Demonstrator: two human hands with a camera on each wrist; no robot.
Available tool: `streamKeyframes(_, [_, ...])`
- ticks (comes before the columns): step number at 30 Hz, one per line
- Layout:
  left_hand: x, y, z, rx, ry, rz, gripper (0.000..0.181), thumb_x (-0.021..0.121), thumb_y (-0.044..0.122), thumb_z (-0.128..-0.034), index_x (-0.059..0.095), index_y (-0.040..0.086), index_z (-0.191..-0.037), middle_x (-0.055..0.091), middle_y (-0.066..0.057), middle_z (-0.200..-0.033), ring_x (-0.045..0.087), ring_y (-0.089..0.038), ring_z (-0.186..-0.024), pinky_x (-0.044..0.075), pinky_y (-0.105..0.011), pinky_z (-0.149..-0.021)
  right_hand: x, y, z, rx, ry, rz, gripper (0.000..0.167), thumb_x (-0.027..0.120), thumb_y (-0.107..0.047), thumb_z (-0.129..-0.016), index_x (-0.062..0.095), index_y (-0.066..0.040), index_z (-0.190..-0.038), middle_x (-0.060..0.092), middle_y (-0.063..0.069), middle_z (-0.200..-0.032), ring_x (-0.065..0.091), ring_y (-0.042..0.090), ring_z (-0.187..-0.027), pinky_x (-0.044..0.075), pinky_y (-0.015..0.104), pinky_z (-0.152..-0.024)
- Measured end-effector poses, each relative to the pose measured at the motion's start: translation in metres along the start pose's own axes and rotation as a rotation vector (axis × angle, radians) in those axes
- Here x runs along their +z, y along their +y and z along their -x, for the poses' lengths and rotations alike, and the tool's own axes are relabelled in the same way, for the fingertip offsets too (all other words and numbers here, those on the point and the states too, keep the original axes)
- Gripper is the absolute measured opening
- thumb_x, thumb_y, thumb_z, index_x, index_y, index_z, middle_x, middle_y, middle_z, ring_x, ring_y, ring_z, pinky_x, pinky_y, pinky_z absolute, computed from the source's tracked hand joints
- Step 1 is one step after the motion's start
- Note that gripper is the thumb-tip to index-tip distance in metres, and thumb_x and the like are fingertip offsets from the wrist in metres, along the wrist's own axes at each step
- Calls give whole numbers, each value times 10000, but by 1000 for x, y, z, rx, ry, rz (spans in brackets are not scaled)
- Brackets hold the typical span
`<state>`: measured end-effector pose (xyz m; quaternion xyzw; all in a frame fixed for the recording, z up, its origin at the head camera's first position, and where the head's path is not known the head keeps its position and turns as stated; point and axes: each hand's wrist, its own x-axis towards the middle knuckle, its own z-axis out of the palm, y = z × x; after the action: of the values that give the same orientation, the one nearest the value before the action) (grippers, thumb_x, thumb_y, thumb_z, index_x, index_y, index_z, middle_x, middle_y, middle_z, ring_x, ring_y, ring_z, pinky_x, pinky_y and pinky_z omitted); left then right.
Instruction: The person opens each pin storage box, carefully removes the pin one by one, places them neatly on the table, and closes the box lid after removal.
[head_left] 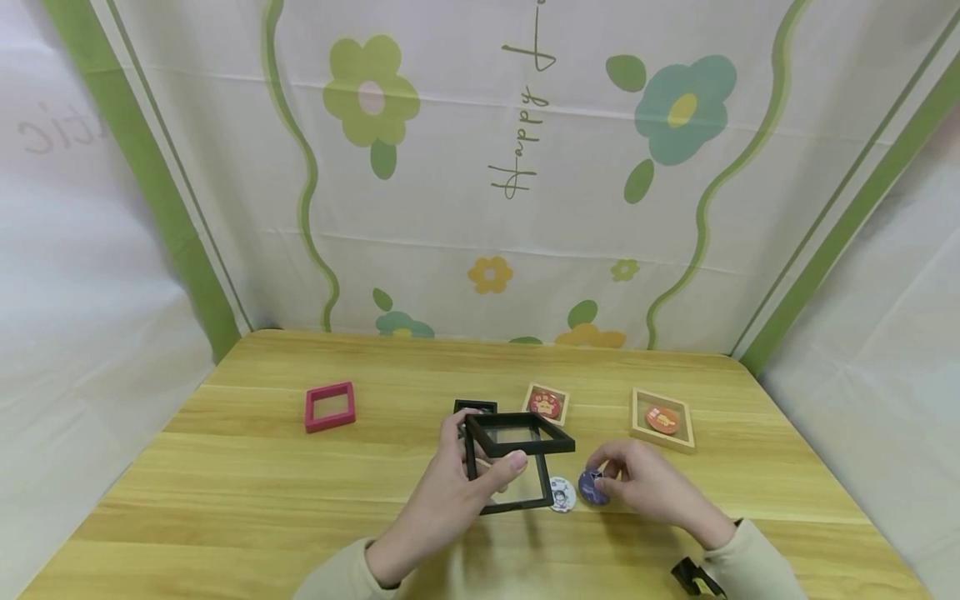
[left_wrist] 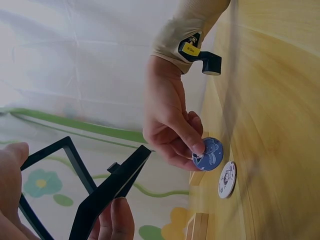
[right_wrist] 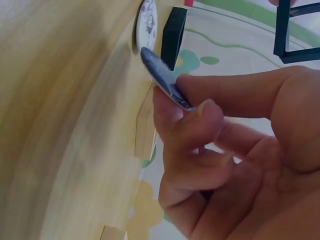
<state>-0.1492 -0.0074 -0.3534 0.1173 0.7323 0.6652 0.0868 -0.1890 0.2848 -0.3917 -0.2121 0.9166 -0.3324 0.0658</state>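
My left hand (head_left: 461,475) grips a black hinged display frame (head_left: 551,483), its two halves spread apart with clear film in them. In my right hand (head_left: 641,477) a round blue badge (head_left: 592,488) is pinched between thumb and fingers, tilted just off the table. The left wrist view shows the badge's printed face (left_wrist: 210,156) beside the thumb. A white round badge (head_left: 562,495) with a small figure lies on the table between the hands, partly behind the frame in the head view.
Behind the frame sits a smaller black frame (head_left: 476,407). Two wooden frames, one at centre (head_left: 555,392) and one at right (head_left: 678,442), each contain a red badge. A pink frame (head_left: 330,423) is at the left. A printed curtain (head_left: 450,208) backs the table.
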Motion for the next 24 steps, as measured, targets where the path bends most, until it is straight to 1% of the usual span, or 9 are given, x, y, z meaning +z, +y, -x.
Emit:
streamKeyframes(6, [0,0,0,-6,1,-2,846,735,446,-873,215,147,-1470,565,-127,-1013,629,-226,-824,541,-383,-696,5,2,0,65,-8,-4,104,747,-5,-810,683,-43,-883,585,-29,-713,537,139,-628,448,261,-504])
streamKeyframes(11, [0,0,0,6,0,-6,822,735,440,-874,231,155,-1458,562,-119,-1008,627,-223,-828,540,-392,-707,8,2,1,110,-12,17,93,752,-19,-806,676,-57,-842,579,-25,-704,531,153,-631,448,265,-517])
streamKeyframes(14, [0,1,0,9,-1,-3,815,736,435,-875,234,154,-1453,560,-123,-1008,627,-224,-832,541,-391,-711,10,1,2,138,-4,12,94,752,-19,-803,671,-58,-829,569,-16,-700,522,168,-633,443,269,-519])
streamKeyframes(20, [0,1,0,9,-3,3,815,736,431,-876,232,149,-1451,562,-130,-1013,628,-225,-839,543,-380,-707,15,1,2,157,16,28,109,751,-7,-783,665,-66,-816,561,-12,-694,515,170,-632,444,269,-531])
streamKeyframes(24, [0,1,0,4,-5,5,837,736,433,-875,216,145,-1464,572,-134,-1008,630,-224,-843,545,-377,-703,17,2,1,165,28,35,103,758,-26,-801,666,-60,-831,562,-13,-696,513,166,-623,442,268,-520])
